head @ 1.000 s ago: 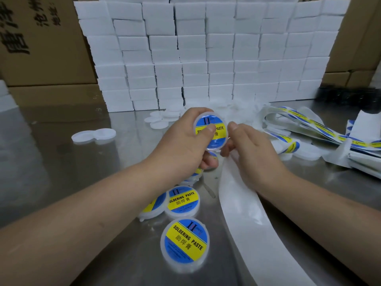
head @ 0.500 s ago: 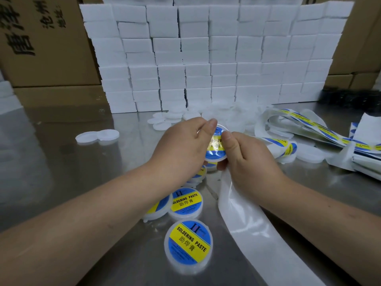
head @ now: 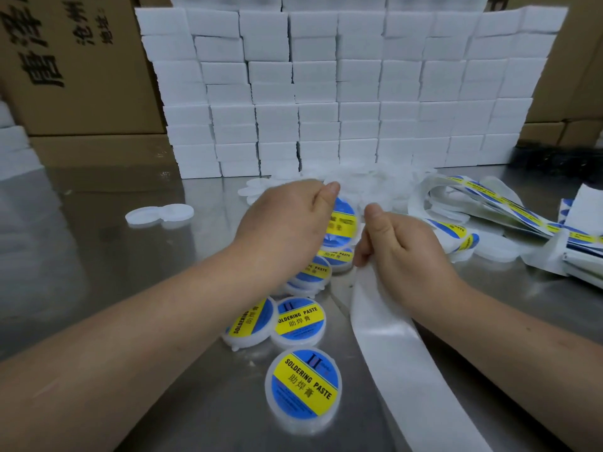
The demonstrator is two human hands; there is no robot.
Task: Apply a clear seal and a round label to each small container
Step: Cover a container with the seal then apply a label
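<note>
Head view hides most of the blue-and-yellow labelled container (head: 342, 220) behind my left hand (head: 287, 223), which grips it, while my right hand (head: 401, 249) pinches the blurred end of the white strip (head: 391, 353).

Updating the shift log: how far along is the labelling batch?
Done: several labelled containers lie on the steel table. In hand: the left hand holds another container; the right hand grips the white backing strip. Left: a pile of unlabelled white containers behind.
</note>
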